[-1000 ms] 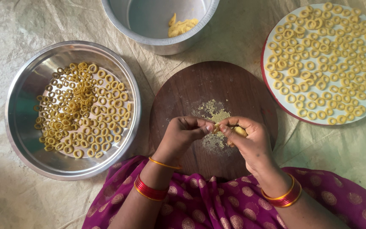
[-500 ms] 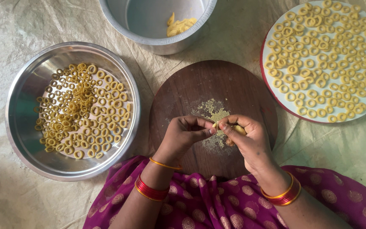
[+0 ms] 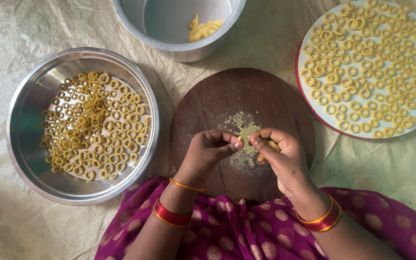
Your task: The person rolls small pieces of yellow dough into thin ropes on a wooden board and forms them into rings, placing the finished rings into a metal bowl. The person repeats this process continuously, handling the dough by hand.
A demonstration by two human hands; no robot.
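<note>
Over a round dark wooden board (image 3: 227, 96) my two hands meet fingertip to fingertip. My left hand (image 3: 208, 151) pinches one end of a small piece of yellow dough (image 3: 244, 140). My right hand (image 3: 280, 156) is curled around a lump of the same dough (image 3: 271, 145) and pinches the other end. Yellow crumbs (image 3: 241, 126) lie scattered on the board just beyond my fingers. Red and gold bangles circle both wrists.
A steel bowl (image 3: 30, 96) at the left holds several small dough rings. A white plate with a red rim (image 3: 314, 108) at the upper right is covered with more rings. A steel pot (image 3: 169, 45) at the top holds a dough lump. A pale sheet covers the floor.
My hands stay over the board; the fingertips have drawn a little closer together around the small dough piece. Nothing else has moved.
</note>
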